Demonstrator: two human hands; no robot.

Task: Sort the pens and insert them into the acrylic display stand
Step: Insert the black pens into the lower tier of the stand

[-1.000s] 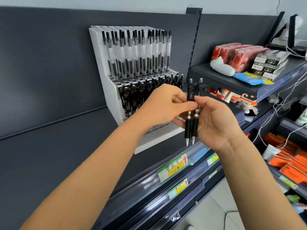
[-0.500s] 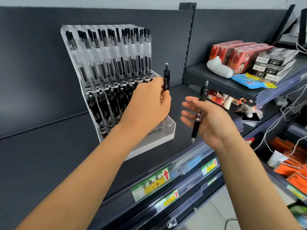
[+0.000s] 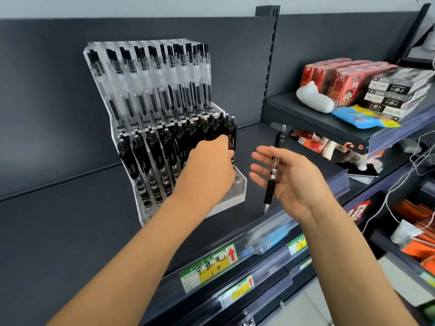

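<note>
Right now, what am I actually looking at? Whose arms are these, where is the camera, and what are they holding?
No machine here: these are a person's bare arms, filmed by one camera worn on the head, looking forward and down. The left hand grips a black pen at the right end of the lower row of an acrylic display stand, which sits on a dark shelf. The stand holds clear pens above and black pens below. The right hand holds a second pen, tip down, apart from the stand.
</note>
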